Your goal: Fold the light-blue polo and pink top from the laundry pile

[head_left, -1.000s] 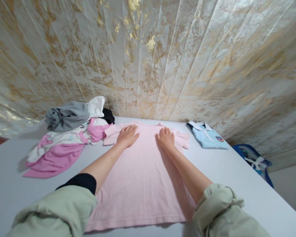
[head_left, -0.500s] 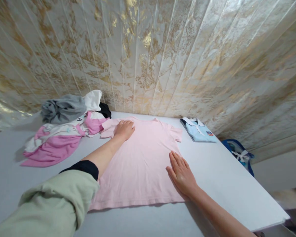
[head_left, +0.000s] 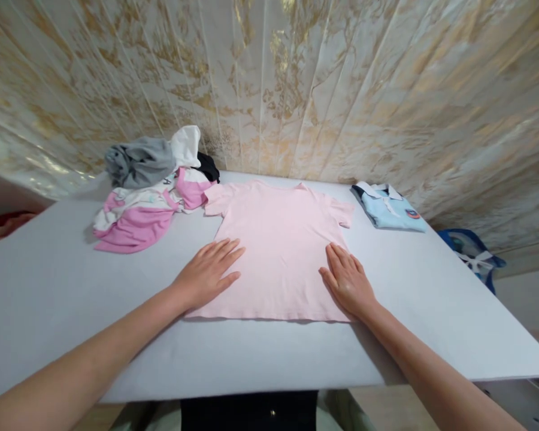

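A pale pink short-sleeved T-shirt [head_left: 281, 251] lies spread flat on the white table, its neck toward the wall and its hem toward me. On its left side edge my left hand [head_left: 210, 272] rests flat, fingers stretched over the fabric. My right hand [head_left: 348, 278] lies palm down on the lower right side edge, fingers extended and the thumb a little apart. Neither hand grips the cloth. Faint creases run through the middle of the shirt.
Rumpled clothes, a grey piece [head_left: 141, 161] and a pink and white one [head_left: 137, 218], are heaped at the back left. A folded light blue collared shirt [head_left: 390, 209] sits at the back right. Off the right edge is a blue bag-like item [head_left: 471, 254]. A patterned curtain [head_left: 269, 90] hangs behind the table [head_left: 251, 359].
My left hand has come from the shirt's left shoulder down to its lower left side. My right hand stays on the right side edge. The view has tilted down, showing the table's front edge.
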